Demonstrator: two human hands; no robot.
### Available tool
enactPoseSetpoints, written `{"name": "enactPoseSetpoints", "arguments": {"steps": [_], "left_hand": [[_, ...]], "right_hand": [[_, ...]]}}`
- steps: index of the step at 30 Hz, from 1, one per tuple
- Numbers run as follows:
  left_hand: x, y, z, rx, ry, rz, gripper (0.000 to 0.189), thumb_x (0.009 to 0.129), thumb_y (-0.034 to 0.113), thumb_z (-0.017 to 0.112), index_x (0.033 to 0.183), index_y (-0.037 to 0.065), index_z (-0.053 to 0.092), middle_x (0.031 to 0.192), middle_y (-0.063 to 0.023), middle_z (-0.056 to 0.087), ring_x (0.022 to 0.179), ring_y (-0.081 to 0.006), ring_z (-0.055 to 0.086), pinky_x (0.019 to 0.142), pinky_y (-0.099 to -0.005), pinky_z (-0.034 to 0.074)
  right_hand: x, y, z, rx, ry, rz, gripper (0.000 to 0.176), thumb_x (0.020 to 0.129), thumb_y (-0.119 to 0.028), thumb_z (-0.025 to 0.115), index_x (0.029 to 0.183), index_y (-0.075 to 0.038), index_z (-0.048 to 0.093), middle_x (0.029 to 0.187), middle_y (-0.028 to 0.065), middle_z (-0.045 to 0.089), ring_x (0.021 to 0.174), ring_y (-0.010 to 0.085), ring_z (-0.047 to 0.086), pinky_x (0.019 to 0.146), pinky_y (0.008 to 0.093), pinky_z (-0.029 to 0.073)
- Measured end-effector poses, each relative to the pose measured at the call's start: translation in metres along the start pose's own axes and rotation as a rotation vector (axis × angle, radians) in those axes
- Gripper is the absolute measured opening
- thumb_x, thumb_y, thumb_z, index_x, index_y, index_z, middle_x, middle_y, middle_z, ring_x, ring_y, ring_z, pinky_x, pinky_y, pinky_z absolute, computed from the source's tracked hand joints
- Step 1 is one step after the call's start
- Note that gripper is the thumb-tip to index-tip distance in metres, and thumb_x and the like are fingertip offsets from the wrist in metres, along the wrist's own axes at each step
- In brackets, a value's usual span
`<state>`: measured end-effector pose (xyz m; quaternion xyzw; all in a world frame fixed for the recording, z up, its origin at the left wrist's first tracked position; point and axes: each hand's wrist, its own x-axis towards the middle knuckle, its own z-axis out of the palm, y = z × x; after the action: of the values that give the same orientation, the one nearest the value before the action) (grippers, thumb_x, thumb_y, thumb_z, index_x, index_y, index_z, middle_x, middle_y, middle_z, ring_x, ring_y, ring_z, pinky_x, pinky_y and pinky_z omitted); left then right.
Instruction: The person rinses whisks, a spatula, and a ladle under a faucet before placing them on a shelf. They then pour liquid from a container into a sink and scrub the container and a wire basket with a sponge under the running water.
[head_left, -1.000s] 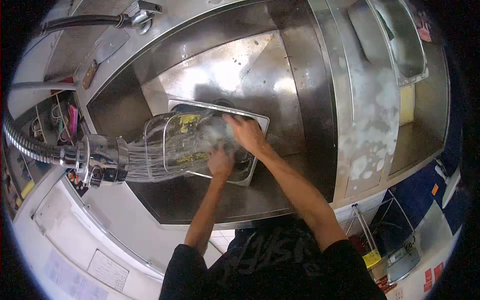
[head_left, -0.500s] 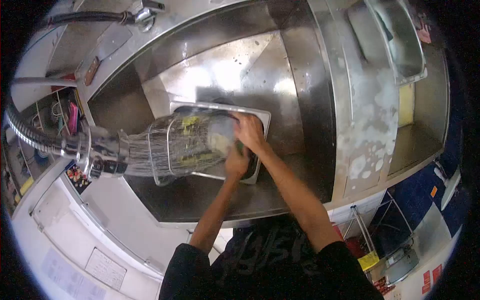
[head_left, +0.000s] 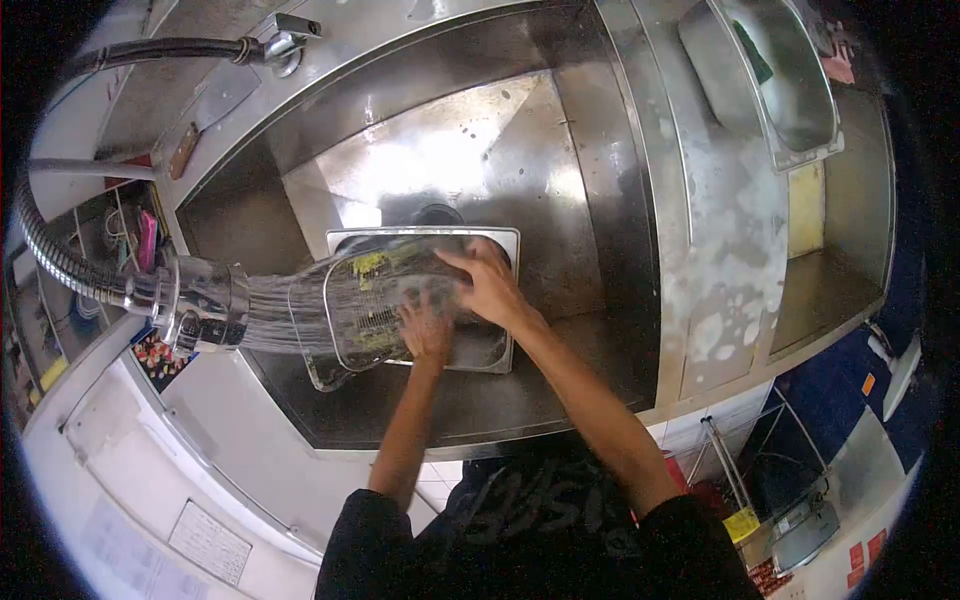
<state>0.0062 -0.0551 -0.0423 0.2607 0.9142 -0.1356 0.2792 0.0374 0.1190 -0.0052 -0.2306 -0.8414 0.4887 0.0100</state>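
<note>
A rectangular stainless-steel pan [head_left: 350, 233] with rounded corners and a flat, shiny rim sits wet in the stainless-steel sink [head_left: 535, 190], its long sides running left to right in the view and its dark interior partly hidden. Over its left part lies a fine-meshed rectangular grid [head_left: 377, 319] with a thin, rounded pale frame, its left end reaching about the pan's left edge, and streaks of water run across it, blurring its surface. Soft yellow-green scraps [head_left: 370, 264] show as a bright clump toward the grid's far side, with duller, smeared patches toward its near side.
</note>
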Motion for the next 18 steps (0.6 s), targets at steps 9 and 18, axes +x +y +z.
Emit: {"name": "enactPoseSetpoints", "arguments": {"steps": [9, 18], "left_hand": [[-0.03, 0.023, 0.032, -1.173, -0.196, 0.135, 0.066, 0.088, 0.037, 0.061, 0.14, 0.006, 0.034, 0.133, -0.0255, 0.042, 0.118, -0.0418, 0.049, 0.093, -0.05, 0.045], [-0.028, 0.056, -0.012, -1.337, -0.161, 0.018, 0.053, 0.091, 0.038, 0.057, 0.129, 0.003, 0.043, 0.113, -0.0282, 0.058, 0.103, -0.041, 0.058, 0.085, -0.0501, 0.048]], "right_hand": [[0.0, 0.022, 0.027, 0.432, 0.214, 0.279, 0.039, 0.081, -0.002, 0.063, 0.119, -0.012, 0.062, 0.111, 0.0155, 0.065, 0.106, 0.0281, 0.062, 0.092, 0.0344, 0.047], [0.007, 0.033, 0.035, 0.425, 0.387, 0.329, 0.034, 0.072, -0.005, 0.066, 0.105, -0.002, 0.064, 0.1, 0.0194, 0.065, 0.099, 0.0366, 0.062, 0.086, 0.0403, 0.047]]}}
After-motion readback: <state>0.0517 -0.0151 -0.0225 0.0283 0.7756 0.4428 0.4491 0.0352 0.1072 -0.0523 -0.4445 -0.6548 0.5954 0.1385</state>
